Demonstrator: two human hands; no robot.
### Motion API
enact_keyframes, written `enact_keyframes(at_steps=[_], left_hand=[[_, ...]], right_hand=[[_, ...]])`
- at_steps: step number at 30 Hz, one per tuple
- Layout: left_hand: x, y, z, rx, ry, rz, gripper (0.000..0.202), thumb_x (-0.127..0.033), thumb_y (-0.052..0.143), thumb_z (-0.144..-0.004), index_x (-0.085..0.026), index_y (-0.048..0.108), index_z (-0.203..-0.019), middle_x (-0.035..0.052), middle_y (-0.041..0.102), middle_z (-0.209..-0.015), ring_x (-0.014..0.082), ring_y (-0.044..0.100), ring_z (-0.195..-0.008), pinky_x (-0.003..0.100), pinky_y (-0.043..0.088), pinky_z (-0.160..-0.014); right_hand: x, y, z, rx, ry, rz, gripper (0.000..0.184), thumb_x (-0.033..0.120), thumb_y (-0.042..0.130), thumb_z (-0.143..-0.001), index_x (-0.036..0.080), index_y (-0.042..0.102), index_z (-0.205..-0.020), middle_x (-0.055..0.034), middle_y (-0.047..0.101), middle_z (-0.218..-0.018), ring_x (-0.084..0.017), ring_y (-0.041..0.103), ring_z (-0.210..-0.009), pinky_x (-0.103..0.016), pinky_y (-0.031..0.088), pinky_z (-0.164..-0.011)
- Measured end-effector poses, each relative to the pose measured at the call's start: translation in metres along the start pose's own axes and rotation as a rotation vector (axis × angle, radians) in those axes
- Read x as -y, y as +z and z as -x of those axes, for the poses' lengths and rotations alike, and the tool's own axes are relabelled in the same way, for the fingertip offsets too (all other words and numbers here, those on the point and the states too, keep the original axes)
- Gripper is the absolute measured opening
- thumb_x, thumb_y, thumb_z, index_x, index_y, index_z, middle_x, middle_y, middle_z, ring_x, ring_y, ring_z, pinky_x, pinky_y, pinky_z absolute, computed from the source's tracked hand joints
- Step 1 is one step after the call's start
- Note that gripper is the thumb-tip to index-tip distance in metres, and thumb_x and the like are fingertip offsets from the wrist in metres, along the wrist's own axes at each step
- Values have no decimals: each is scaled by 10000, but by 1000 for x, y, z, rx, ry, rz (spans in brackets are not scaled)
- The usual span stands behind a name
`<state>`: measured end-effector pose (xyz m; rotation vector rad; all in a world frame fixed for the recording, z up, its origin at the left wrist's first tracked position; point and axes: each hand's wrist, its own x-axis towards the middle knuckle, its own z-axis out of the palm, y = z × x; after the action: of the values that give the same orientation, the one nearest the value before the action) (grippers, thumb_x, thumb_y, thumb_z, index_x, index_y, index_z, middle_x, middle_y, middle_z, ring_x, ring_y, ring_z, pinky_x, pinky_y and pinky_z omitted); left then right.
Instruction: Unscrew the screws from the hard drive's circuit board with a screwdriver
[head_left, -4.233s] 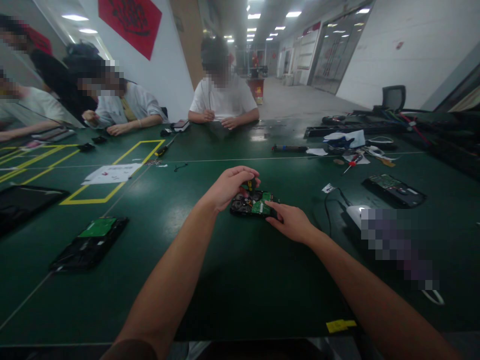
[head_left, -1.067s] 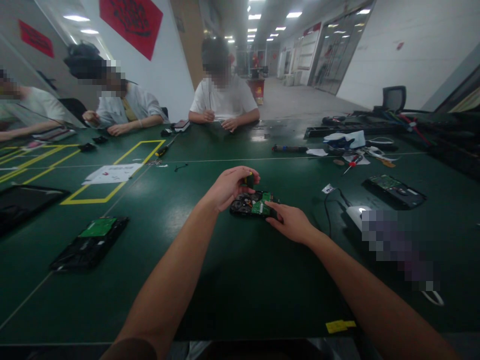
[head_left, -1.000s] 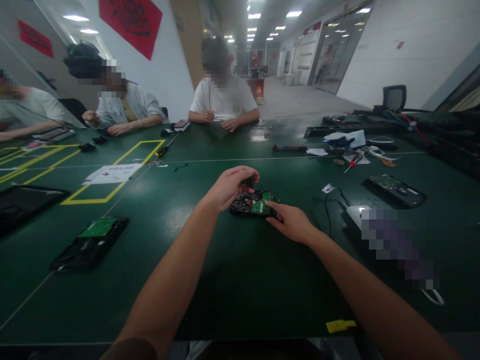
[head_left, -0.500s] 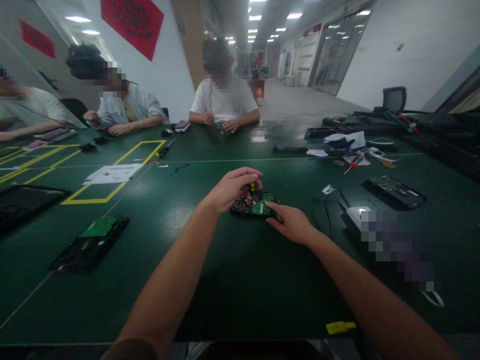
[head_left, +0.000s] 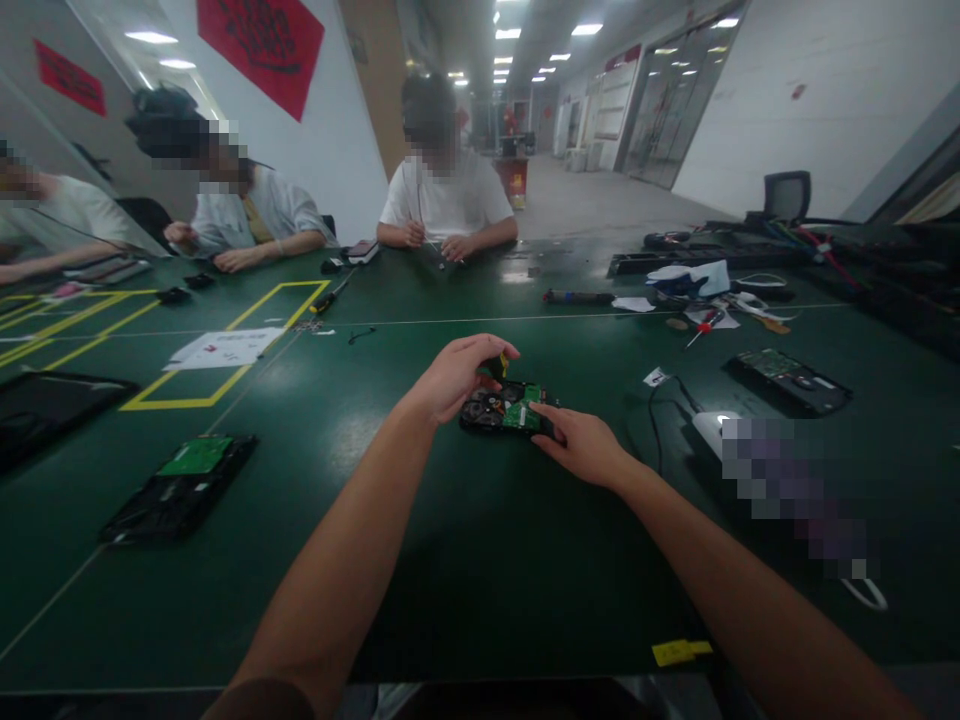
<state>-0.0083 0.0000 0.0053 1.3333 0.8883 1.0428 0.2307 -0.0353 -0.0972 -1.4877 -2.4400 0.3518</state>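
Left hand (head_left: 457,375) is up over the work, fingers curled in and pinched round the stubby black-and-yellow handle of a screwdriver (head_left: 499,366). The tool stands over the far edge of the hard drive (head_left: 501,410), but its tip is too small to make out, so I can't say if it's seated.

Right hand (head_left: 586,446) is low, loosely spread and gripping nothing, with its fingertips pressed on the drive's near right corner.

The hard drive lies flat on the green surface (head_left: 480,560), right in the middle between the two hands, underside up, with its green circuit board (head_left: 528,408) showing on the right half.

Looking wider: off to the left lies a second drive (head_left: 180,487), also green board up, well apart from the hands. Beyond it, a dark tray (head_left: 52,398) sits at the far left edge. A yellow tape outline (head_left: 176,402) is marked on the surface there, with a white sheet (head_left: 225,346) lying across it.

Over on the right, a third drive (head_left: 787,379) lies flat. Nearer in, a white device (head_left: 711,426) sits with a black cable (head_left: 660,400) looping from it. A small yellow tag (head_left: 681,651) is stuck down by the near edge.

Across the surface, a person in a white shirt (head_left: 446,200) sits facing this way, both hands down in front. More people sit along the left side (head_left: 247,215).
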Motion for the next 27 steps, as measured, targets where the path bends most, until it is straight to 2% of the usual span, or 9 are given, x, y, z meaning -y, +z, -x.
enact_keyframes(at_steps=[4, 7, 10, 13, 17, 27], left_hand=[[-2, 1, 1, -5, -16, -10, 206, -303, 629, -865, -149, 741, -942, 103, 677, -994, 196, 602, -932, 249, 460, -609], [0, 1, -1, 13, -44, 41, 179, -269, 628, -866, -164, 701, -990, 87, 688, -919, 182, 627, -855, 253, 468, -607], [3, 2, -2, 17, -50, 117, 142, -253, 601, -885, -179, 648, -997, 91, 706, -904, 202, 663, -870, 270, 497, -614], [2, 2, -2, 17, -37, 156, 101, -243, 586, -889, -177, 635, -948, 100, 708, -926, 225, 678, -937, 285, 525, -636], [1, 0, -2, 15, -11, 103, 130, -235, 579, -883, -154, 680, -870, 99, 678, -947, 198, 638, -926, 279, 533, -659], [9, 1, -4, 3, 24, 13, 157, -343, 685, -869, -199, 744, -890, 69, 657, -1029, 175, 577, -929, 239, 477, -632]], right_hand=[[-1, 1, -1, -3, 9, 3, 526, 435, 591, -1006, 267, 505, -1497, -32, 687, -936, -168, 587, -741, -281, 323, -620], [-1, 1, -1, -6, 3, 3, 521, 433, 586, -1008, 266, 508, -1496, -30, 683, -928, -167, 582, -734, -282, 322, -620], [0, 0, -1, -9, -7, 4, 520, 440, 586, -1007, 260, 515, -1490, -30, 680, -922, -168, 578, -729, -283, 318, -618], [0, 0, -1, -3, -5, -2, 526, 439, 590, -1004, 254, 513, -1490, -29, 681, -914, -166, 577, -722, -284, 317, -621], [-1, 1, -1, -2, -4, -6, 528, 429, 596, -1001, 257, 511, -1493, -28, 684, -917, -167, 581, -727, -285, 319, -621], [3, -3, 0, -7, 4, -26, 526, 415, 597, -997, 249, 524, -1490, -21, 675, -876, -166, 578, -718, -288, 321, -627]])
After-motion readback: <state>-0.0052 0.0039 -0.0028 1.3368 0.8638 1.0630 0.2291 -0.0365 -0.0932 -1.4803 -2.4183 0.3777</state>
